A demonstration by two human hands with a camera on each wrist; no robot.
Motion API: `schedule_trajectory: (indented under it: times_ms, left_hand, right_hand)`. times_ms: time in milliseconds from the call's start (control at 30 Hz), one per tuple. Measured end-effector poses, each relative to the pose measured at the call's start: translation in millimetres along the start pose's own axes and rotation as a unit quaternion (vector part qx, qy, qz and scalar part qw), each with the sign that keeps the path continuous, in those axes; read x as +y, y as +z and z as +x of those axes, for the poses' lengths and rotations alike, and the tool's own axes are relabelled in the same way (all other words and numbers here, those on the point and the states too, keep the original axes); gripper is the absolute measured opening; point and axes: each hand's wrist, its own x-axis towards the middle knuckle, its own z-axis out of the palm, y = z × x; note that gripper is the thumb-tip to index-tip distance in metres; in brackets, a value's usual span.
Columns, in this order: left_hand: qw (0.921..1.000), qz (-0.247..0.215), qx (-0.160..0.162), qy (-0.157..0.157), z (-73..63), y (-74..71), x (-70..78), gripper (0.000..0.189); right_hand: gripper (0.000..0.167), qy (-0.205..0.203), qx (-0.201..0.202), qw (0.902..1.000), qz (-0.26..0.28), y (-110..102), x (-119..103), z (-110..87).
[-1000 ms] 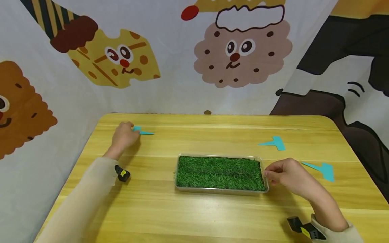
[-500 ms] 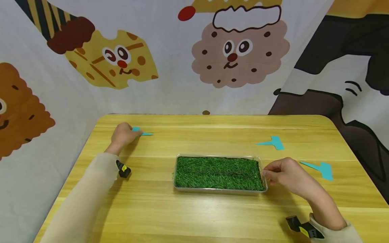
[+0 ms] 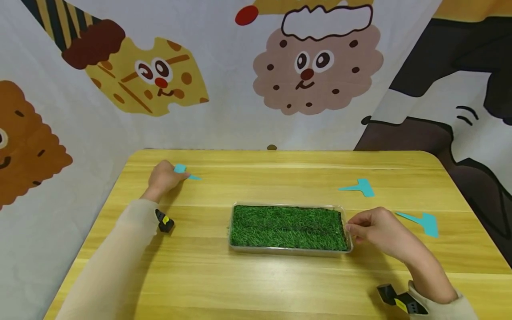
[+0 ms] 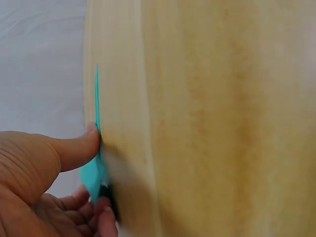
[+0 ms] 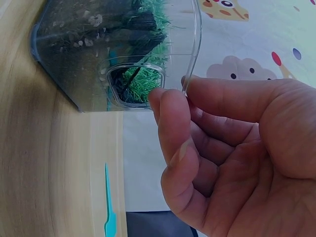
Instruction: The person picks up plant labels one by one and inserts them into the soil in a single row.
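Observation:
At the far left of the table, my left hand point(image 3: 162, 179) holds a teal T-shaped plant label point(image 3: 180, 168) between thumb and fingers. In the left wrist view the label point(image 4: 97, 106) stands edge-on, its thin stake pointing away past my thumb. Near the middle sits a clear plastic box point(image 3: 290, 251) filled with green grass point(image 3: 286, 226). My right hand point(image 3: 386, 235) pinches the right end of its rim. The right wrist view shows thumb and forefinger on the rim and dark soil through the box's wall point(image 5: 74, 49).
Two more teal plant labels lie on the right of the wooden table point(image 3: 264, 289), one farther back point(image 3: 365, 188) and one nearer point(image 3: 430, 225). A white cloth with cartoon prints point(image 3: 232, 124) hangs behind the far edge.
My left hand has closed its thumb over the label and tilted it slightly, its wide end rising a little. The right hand stays on the box rim.

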Motion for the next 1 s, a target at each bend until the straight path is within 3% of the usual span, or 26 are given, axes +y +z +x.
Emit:
schedule_trajectory:
  times_ms: [167,300,500,1000]
  left_hand:
    - [0.9986,-0.037,0.034,0.016,-2.2,2.2,-4.7,0.034]
    - [0.9954,-0.066,0.062,0.032,-6.6,0.7,-6.3,0.041]
    - [0.9892,-0.103,0.092,0.049,-14.4,-7.9,-0.6,0.036]
    - [0.9621,-0.171,0.186,0.102,-36.7,-21.8,23.8,0.032]
  right_hand:
    - [0.016,-0.002,-0.002,1.0000,0.002,-0.9,-0.4,0.1]
    - [0.015,-0.001,-0.002,1.0000,0.002,-0.5,-1.3,0.4]
    - [0.015,-0.001,-0.003,1.0000,0.004,-0.5,-1.2,0.3]
    - [0.016,0.001,-0.001,1.0000,0.003,-0.2,-1.7,-0.7]
